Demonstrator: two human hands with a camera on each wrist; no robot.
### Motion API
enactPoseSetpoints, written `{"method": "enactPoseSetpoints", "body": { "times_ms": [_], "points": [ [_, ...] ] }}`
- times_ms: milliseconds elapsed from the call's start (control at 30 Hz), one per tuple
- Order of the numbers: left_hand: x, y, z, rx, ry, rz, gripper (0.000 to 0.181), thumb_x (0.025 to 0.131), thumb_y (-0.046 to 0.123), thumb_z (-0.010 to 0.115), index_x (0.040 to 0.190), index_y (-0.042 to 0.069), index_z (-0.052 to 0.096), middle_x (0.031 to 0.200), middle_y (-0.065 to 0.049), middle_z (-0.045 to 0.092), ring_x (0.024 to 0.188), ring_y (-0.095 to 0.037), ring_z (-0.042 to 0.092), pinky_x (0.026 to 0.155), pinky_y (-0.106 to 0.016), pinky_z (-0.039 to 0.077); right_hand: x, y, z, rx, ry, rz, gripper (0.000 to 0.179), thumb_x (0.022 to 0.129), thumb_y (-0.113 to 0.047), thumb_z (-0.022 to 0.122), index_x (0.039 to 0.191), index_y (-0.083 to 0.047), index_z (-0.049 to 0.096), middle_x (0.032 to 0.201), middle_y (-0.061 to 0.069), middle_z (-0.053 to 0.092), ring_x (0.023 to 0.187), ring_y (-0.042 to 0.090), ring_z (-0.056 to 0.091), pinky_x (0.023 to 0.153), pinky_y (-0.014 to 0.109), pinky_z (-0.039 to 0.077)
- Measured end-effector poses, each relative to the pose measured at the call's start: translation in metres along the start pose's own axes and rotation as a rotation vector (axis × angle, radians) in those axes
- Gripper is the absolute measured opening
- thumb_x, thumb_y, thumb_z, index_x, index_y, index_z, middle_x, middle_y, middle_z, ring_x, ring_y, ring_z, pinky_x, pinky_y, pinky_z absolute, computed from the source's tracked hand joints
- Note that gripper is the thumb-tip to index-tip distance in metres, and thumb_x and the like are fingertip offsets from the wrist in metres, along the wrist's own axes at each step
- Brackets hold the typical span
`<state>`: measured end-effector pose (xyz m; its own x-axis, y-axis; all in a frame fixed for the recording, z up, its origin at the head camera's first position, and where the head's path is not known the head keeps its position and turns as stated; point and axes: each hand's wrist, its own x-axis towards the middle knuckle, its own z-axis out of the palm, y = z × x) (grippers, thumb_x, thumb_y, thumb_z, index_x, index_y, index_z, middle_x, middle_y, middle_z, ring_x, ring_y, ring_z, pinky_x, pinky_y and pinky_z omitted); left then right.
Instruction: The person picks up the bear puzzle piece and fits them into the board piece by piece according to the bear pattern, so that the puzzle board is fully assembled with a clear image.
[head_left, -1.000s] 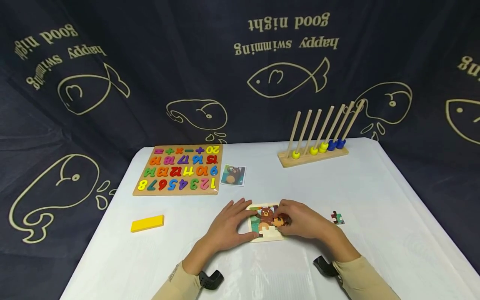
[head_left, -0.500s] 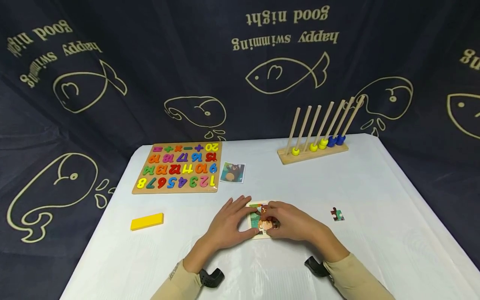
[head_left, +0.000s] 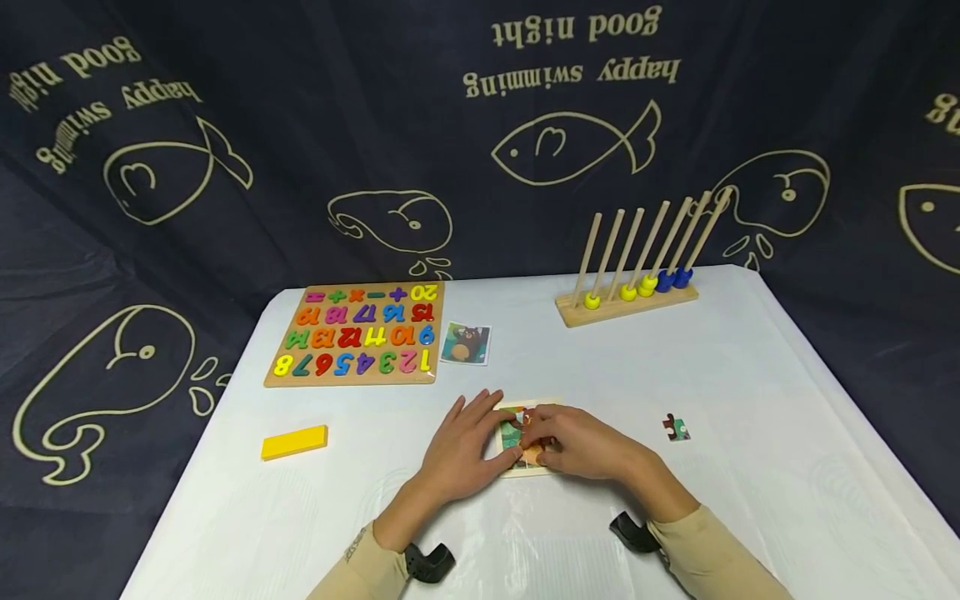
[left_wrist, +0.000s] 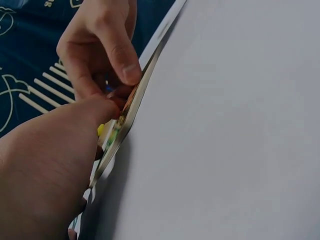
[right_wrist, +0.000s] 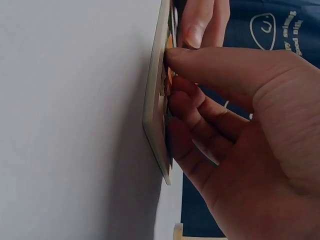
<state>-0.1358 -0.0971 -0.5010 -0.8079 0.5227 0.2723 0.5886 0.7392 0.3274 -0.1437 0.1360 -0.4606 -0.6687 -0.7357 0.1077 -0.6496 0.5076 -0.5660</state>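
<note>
My left hand (head_left: 467, 446) lies at the left side of a small wooden jigsaw puzzle board (head_left: 510, 475), fingers extended, thumb and forefinger over its pieces. From the right, my right hand (head_left: 588, 442) bends its fingers and thumb onto a brown-and-orange puzzle piece (head_left: 533, 455) low in the board's middle. In the right wrist view, the thumb and fingertips close in on the picture side along the board's edge (right_wrist: 151, 110). Much of the bear picture is hidden under the hands. A loose brown-and-green puzzle piece (head_left: 677, 428) rests on the table to the right.
Behind the left hand are a wooden number board (head_left: 356, 335) and a bear picture card (head_left: 466, 344). A yellow block (head_left: 295, 442) lies at left. At the back right stands a wooden peg rack (head_left: 628, 308) with yellow and blue beads. A dark printed curtain (head_left: 420, 108) hangs behind.
My right hand has moved left with the brown-and-orange piece, from the board's right side to its lower middle. The left thumb has edged toward that piece. The loose piece stays put.
</note>
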Motion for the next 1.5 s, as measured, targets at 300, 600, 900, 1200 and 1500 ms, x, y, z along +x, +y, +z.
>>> {"method": "enactPoseSetpoints", "body": {
  "times_ms": [300, 600, 900, 1200, 1500],
  "points": [
    [0.000, 0.003, 0.003, 0.012, 0.006, -0.015, 0.054, 0.086, 0.058, 0.058, 0.127, 0.024, 0.058, 0.149, -0.003, 0.039, 0.140, -0.023, 0.029, 0.113, -0.051, 0.019, -0.001, 0.003, -0.003, 0.014, 0.077, 0.065, 0.017, 0.087, -0.008, 0.070, 0.100, -0.018, 0.070, 0.094, -0.009, 0.059, 0.080, 0.009, 0.056, 0.071, 0.027, 0.048],
    [0.001, 0.007, 0.001, 0.013, -0.015, -0.057, 0.055, 0.084, 0.059, 0.059, 0.127, 0.024, 0.058, 0.149, -0.002, 0.039, 0.140, -0.023, 0.028, 0.114, -0.050, 0.016, -0.003, 0.007, -0.002, -0.016, 0.086, 0.161, 0.021, 0.083, -0.012, 0.075, 0.102, -0.015, 0.064, 0.087, -0.007, 0.055, 0.076, 0.009, 0.053, 0.066, 0.025, 0.045],
    [0.000, 0.007, 0.002, 0.016, -0.001, -0.044, 0.053, 0.085, 0.058, 0.059, 0.126, 0.025, 0.058, 0.148, -0.003, 0.041, 0.140, -0.024, 0.029, 0.113, -0.051, 0.017, -0.005, 0.010, -0.005, -0.023, 0.057, 0.154, 0.018, 0.086, -0.020, 0.073, 0.102, -0.017, 0.064, 0.087, -0.008, 0.054, 0.076, 0.008, 0.051, 0.066, 0.025, 0.044],
    [-0.002, 0.004, 0.001, 0.010, 0.007, -0.014, 0.057, 0.087, 0.058, 0.057, 0.133, 0.023, 0.056, 0.149, -0.003, 0.040, 0.140, -0.026, 0.029, 0.113, -0.052, 0.017, -0.030, 0.026, -0.048, 0.088, 0.133, 0.169, 0.019, 0.090, -0.019, 0.070, 0.107, -0.012, 0.067, 0.090, -0.011, 0.060, 0.077, 0.009, 0.056, 0.066, 0.027, 0.050],
    [-0.002, 0.004, 0.002, 0.003, 0.008, -0.003, 0.057, 0.088, 0.056, 0.058, 0.133, 0.022, 0.056, 0.149, -0.003, 0.039, 0.140, -0.025, 0.027, 0.113, -0.052, 0.016, -0.086, 0.057, -0.074, -0.001, 0.212, 0.306, 0.027, 0.084, -0.016, 0.076, 0.109, -0.010, 0.067, 0.090, -0.004, 0.061, 0.077, 0.011, 0.054, 0.065, 0.027, 0.049]
  ]
}}
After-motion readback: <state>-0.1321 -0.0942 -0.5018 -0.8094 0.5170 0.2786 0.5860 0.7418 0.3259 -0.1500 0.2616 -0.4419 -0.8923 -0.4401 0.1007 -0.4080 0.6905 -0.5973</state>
